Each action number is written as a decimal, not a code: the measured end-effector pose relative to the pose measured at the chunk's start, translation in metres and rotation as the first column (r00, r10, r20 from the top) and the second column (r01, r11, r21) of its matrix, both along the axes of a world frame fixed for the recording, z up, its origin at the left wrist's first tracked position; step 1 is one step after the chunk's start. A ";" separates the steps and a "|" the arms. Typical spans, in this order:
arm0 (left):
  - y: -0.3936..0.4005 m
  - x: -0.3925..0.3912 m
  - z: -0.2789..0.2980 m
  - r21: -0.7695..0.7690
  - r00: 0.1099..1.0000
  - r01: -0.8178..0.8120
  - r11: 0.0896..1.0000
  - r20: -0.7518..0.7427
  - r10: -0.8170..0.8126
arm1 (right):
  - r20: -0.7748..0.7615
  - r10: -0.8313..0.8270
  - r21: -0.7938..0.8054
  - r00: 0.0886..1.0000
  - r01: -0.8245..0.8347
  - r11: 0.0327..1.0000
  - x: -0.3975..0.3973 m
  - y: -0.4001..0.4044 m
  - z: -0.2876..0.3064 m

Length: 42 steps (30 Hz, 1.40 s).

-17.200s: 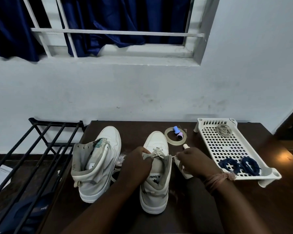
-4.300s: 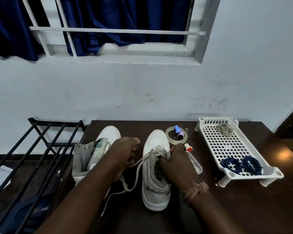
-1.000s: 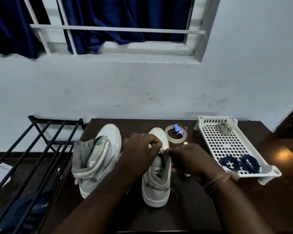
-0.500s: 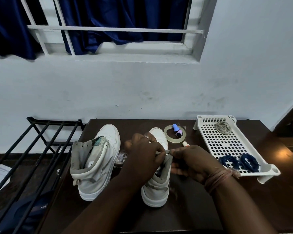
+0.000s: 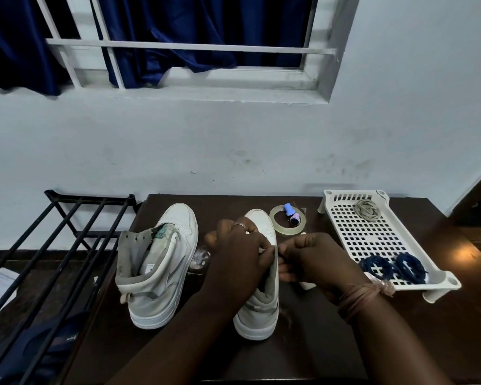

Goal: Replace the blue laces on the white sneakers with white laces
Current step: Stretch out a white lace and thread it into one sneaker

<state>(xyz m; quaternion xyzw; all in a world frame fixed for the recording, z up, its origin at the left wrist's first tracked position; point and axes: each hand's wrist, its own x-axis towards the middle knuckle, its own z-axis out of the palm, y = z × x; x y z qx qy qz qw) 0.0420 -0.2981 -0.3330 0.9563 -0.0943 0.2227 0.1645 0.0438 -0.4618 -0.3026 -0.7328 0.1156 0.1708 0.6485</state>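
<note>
The 2 sneakers [image 5: 161, 262] were white with grey collars. The desk [image 5: 311, 354] was dark brown and shiny. The tray [image 5: 372, 237] was white with a grid of small square holes. In it lay 2 dark blue laces [image 5: 392, 269] and a pale grey lace [image 5: 368, 209]. The tape ring [image 5: 286, 223] was see-through yellow. A small tube [image 5: 291, 213] was blue and purple. The curtain [image 5: 178, 31] was deep blue, the wall [image 5: 233, 140] pale blue-white, the rack [image 5: 67, 234] black.
</note>
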 end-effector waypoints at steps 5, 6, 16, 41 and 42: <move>0.004 0.005 -0.011 -0.290 0.981 0.042 0.956 -0.171 -0.095 | -0.010 -0.017 0.048 1.000 0.018 0.999 0.000 0.005 -0.005; 0.006 0.006 -0.013 -0.302 0.982 0.032 0.953 -0.167 -0.086 | -0.020 -0.025 0.051 0.999 0.026 0.998 -0.001 0.005 -0.005; 0.038 0.013 -0.010 -0.531 0.872 -0.131 0.837 -0.463 -0.157 | 0.069 -0.633 0.566 0.771 0.492 0.661 0.025 -0.014 -0.002; 0.039 0.014 -0.015 -0.644 0.787 -0.197 0.739 -0.553 -0.272 | 0.132 0.033 -0.442 0.991 0.029 0.896 0.008 -0.004 -0.008; 0.039 0.014 -0.015 -0.650 0.783 -0.199 0.734 -0.556 -0.280 | 0.092 0.098 -0.492 0.991 -0.040 0.869 0.006 -0.004 -0.002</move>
